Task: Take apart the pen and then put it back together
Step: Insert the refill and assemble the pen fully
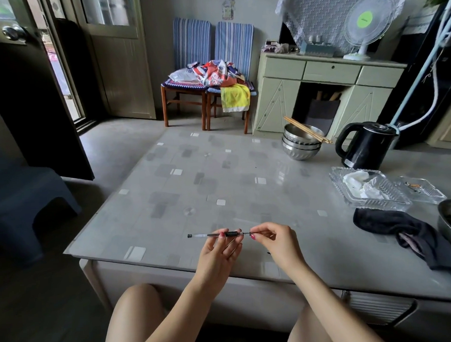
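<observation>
So the pen (215, 234) is held level just above the near edge of the table (206, 177), clear barrel poking out to the left with a dark end plug, black ribbed grip section in the middle. Left hand (219, 248) has it pinched around that grip section, thumb on the near side and fingers curled behind, closed firmly on it. Right hand (270, 238) is closed in a fine thumb-and-forefinger pinch on the small piece at the writing end, which looks like the tip cone or the nib of the refill; honestly it's too tiny here to say which, and I can't tell whether it's coming off or going back on

My read: this is the tip-end step, either unscrewing or threading it. Whichever it is, the next move wants the left hand to hold the barrel dead steady while the right twists on the pen's axis, keeping the piece lined up so it doesn't cross-thread or pop a spring loose onto the floor

The kettle (366, 145), stacked steel bowls (301, 145) and glass tray (367, 190) sit well apart, off to the right, so nothing is crowding the work
</observation>
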